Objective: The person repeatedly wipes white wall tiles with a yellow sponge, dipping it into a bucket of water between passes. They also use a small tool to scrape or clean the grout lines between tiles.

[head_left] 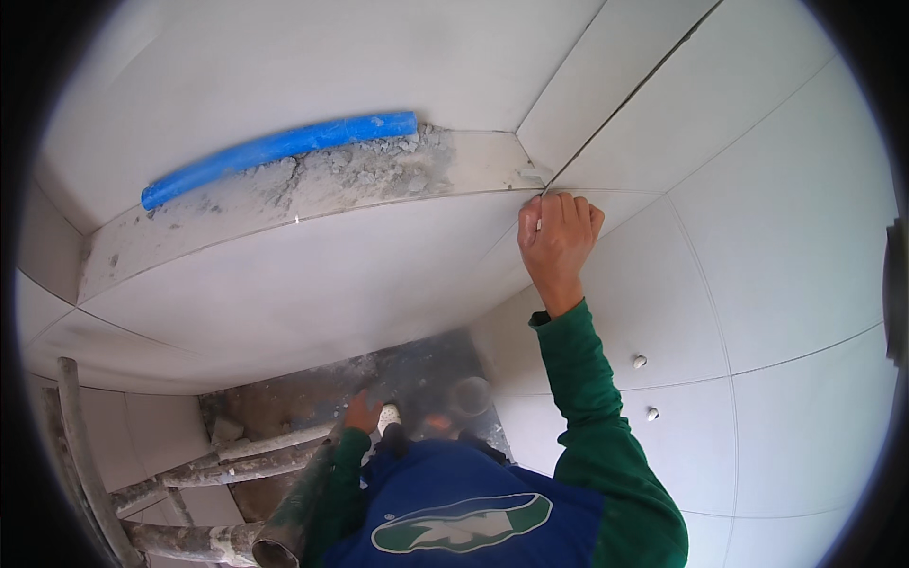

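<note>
My right hand (561, 237) is raised to the tiled wall corner, its fingers curled tight. It sits at the end of the ledge (483, 161), right where a dark open joint (634, 87) between wall tiles comes down. A small pale bit shows between thumb and fingers, too little of it to name. Low beside my body hangs my left hand (362, 412), small and blurred, close to the scaffold poles and my white shoe (388, 417). What its fingers do is unclear.
Along the ledge lie a blue pipe (284, 150) and crumbled mortar (379, 168). Dirty scaffold poles (246, 461) stand at lower left. Two small pipe fittings (640, 362) stick out of the right wall. A round bucket-like thing (469, 396) sits on the dark floor (407, 364) below.
</note>
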A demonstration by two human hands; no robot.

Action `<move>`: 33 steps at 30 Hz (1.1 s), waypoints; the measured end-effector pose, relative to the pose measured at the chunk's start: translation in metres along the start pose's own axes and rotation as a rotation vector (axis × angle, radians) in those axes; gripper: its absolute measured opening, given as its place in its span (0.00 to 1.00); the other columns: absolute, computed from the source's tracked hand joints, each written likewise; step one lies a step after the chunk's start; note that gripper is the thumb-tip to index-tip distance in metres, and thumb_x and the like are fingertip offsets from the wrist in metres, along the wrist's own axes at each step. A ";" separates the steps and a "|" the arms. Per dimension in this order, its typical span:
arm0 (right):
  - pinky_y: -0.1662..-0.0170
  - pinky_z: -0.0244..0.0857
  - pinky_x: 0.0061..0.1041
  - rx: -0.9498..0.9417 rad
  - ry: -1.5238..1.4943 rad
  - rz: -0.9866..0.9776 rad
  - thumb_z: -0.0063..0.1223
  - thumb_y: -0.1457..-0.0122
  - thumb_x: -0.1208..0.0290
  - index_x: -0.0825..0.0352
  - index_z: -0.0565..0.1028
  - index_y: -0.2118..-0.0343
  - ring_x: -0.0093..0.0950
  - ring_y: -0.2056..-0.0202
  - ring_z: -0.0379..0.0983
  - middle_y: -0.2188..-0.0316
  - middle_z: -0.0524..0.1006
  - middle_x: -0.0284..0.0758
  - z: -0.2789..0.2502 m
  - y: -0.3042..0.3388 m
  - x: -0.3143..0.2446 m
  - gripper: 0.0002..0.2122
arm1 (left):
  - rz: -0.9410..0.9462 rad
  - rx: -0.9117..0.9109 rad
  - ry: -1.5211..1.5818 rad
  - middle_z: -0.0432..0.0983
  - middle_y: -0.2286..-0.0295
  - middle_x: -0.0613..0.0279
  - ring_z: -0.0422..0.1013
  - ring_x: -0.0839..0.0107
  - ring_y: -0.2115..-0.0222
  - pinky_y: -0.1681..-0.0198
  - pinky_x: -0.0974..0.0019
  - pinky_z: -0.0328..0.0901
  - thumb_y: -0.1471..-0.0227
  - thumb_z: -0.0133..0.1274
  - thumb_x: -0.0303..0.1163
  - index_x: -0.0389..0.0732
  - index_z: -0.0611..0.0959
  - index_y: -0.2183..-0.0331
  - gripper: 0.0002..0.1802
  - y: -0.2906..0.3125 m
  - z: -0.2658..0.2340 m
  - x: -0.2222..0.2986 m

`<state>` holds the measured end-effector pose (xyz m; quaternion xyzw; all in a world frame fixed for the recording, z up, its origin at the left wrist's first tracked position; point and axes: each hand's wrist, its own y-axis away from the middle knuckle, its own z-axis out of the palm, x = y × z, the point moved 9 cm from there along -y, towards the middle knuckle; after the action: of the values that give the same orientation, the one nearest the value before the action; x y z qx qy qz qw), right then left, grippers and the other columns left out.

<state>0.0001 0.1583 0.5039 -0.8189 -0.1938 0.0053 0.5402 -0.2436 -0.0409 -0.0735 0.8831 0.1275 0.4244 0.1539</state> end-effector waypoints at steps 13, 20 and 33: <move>0.64 0.57 0.37 0.052 -0.044 0.024 0.59 0.53 0.77 0.59 0.72 0.77 0.35 0.72 0.67 0.77 0.70 0.31 0.004 0.010 0.007 0.07 | 0.045 -0.034 -0.018 0.71 0.44 0.41 0.65 0.44 0.41 0.37 0.48 0.59 0.46 0.60 0.47 0.35 0.74 0.42 0.36 -0.008 -0.004 0.018; 0.66 0.56 0.34 -0.019 -0.085 0.090 0.57 0.49 0.78 0.61 0.68 0.81 0.35 0.78 0.65 0.84 0.67 0.33 -0.007 -0.007 -0.002 0.10 | 0.093 0.040 -0.007 0.72 0.46 0.38 0.67 0.43 0.43 0.39 0.48 0.60 0.47 0.59 0.48 0.35 0.73 0.42 0.37 -0.011 -0.009 0.011; 0.59 0.58 0.35 0.125 -0.142 -0.035 0.60 0.45 0.76 0.64 0.70 0.74 0.36 0.69 0.67 0.74 0.72 0.34 -0.052 -0.038 0.011 0.07 | 0.078 0.055 -0.061 0.74 0.47 0.40 0.68 0.42 0.45 0.39 0.46 0.61 0.48 0.60 0.51 0.36 0.76 0.43 0.38 -0.001 -0.008 0.003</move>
<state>0.0092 0.1291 0.5617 -0.7777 -0.2450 0.0661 0.5751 -0.2486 -0.0377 -0.0672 0.9039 0.0999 0.3992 0.1170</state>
